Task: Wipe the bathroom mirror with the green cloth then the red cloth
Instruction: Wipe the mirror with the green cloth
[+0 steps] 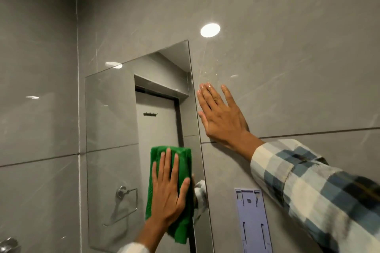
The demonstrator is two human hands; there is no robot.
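The checked sleeve [320, 187] of the right arm fills the lower right, nearest the camera, running up to the right hand [221, 117]. That hand lies flat against the grey tiled wall [287, 57], fingers spread wide and pointing up, holding nothing; its little-finger side sits just beside the right edge of the mirror [111, 109], and its wrist crosses the horizontal grout line. A bright round reflection of a lamp [210, 30] shines on the tile well above its fingertips.

Down and to the left of that hand, the left hand [167, 189] presses flat, fingers open and extended upward, onto the green cloth [183, 162]. The cloth is folded into a tall pad and is pinned between the palm and the glass, in the lower right part of the mirror, close to its right edge. Cloth shows above the fingertips, along both sides of the hand and below the heel of the palm.

Just right of the left hand, the mirror shows a reflected bit of checked sleeve. Further right, below the right forearm, a pale lilac plastic wall bracket [254, 220] is fixed to the tile. Left of the left hand, the mirror reflects a chrome towel ring [123, 193] and, above the hand, a door with a hook rail [150, 114]. The red cloth is nowhere in view.
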